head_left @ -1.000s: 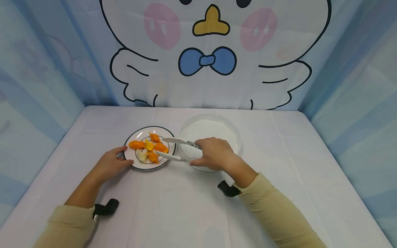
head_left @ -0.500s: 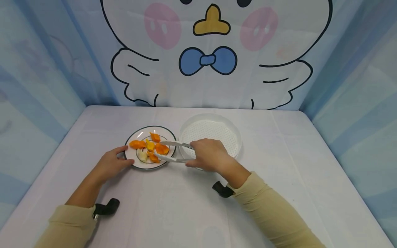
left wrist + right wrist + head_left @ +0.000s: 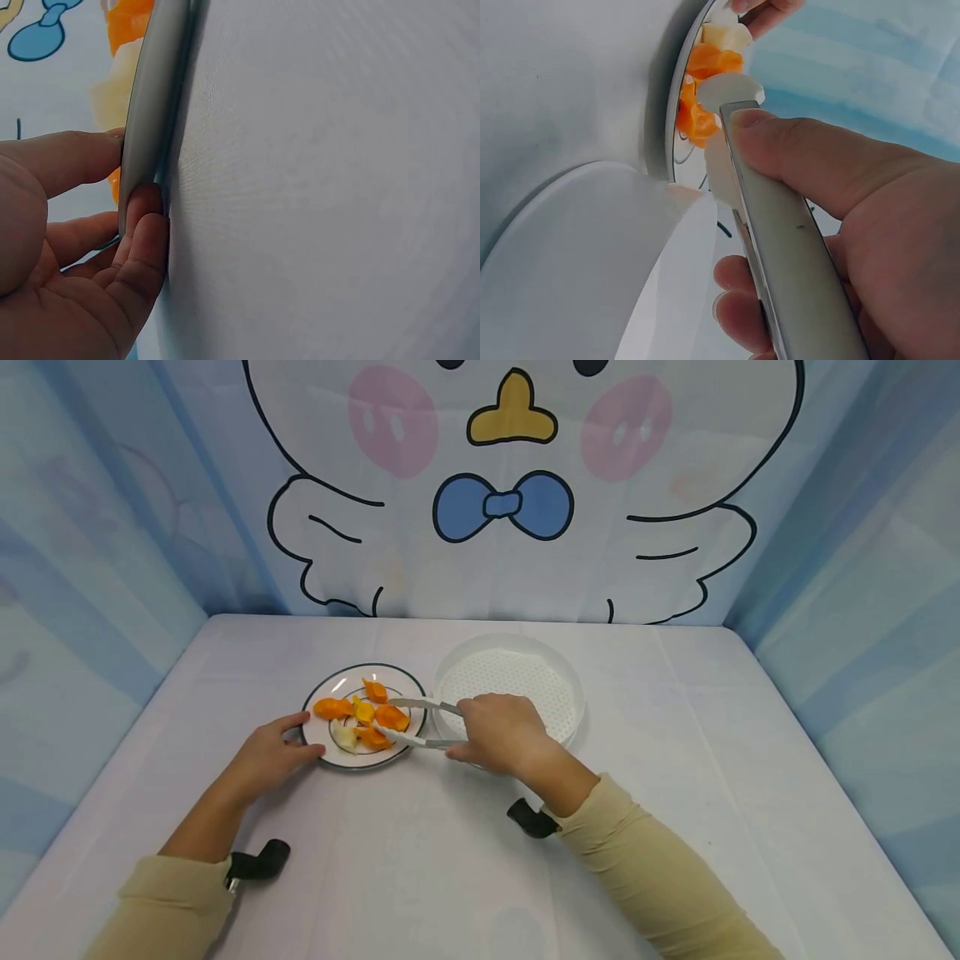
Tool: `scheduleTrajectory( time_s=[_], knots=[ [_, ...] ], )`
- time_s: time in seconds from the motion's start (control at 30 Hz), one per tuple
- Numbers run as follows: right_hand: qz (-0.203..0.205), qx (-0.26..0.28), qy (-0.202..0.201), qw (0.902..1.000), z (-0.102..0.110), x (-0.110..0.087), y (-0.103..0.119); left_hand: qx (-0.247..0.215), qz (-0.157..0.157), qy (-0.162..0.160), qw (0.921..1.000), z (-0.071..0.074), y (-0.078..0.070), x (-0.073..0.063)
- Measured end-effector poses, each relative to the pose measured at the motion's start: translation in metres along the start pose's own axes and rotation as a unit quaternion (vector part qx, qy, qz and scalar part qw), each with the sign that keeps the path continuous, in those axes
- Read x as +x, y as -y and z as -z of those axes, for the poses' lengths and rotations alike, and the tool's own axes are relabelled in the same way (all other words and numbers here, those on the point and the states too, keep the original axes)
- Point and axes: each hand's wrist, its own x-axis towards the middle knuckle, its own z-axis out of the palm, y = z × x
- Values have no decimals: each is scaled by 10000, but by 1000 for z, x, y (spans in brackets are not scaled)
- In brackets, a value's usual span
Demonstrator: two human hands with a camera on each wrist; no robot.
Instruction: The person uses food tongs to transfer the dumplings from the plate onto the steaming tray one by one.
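Note:
In the head view, my left hand [image 3: 264, 755] holds the near-left rim of a round white plate [image 3: 406, 682] with dark edging. The left wrist view shows the thumb on top of the plate and fingertips curled under it. Several orange pieces [image 3: 332, 708], a yellow piece [image 3: 363, 711] and a pale piece [image 3: 345, 737] lie on the plate; their kind is unclear. My right hand [image 3: 504, 732] grips metal tongs [image 3: 787, 225] with white tips. The tongs stand spread over the plate's right side, their tips around or just above orange pieces at right; contact is unclear.
A round white container [image 3: 510, 643] with a perforated bottom stands right of the plate, partly under my right hand. A white cloth [image 3: 420, 868] covers the table. Behind it hangs a printed curtain [image 3: 502, 577].
My right hand and the tongs have shifted slightly left over the plate. The nearest orange piece has moved a little to the right. The left hand keeps its place on the rim.

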Motion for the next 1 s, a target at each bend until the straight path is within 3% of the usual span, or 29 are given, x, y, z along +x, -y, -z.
scheduleTrajectory(
  time_s=[0.37,0.8,1.0],
  knots=[
    [-169,-115,130,9997,1,3,8,40,55,-6,10000,0,-1,-1],
    [-141,90,-44,9998,-3,3,6,50,8,10,10000,0,0,0],
    [-249,142,133,9995,-2,3,7,18,63,35,10000,0,0,0]
  ],
)
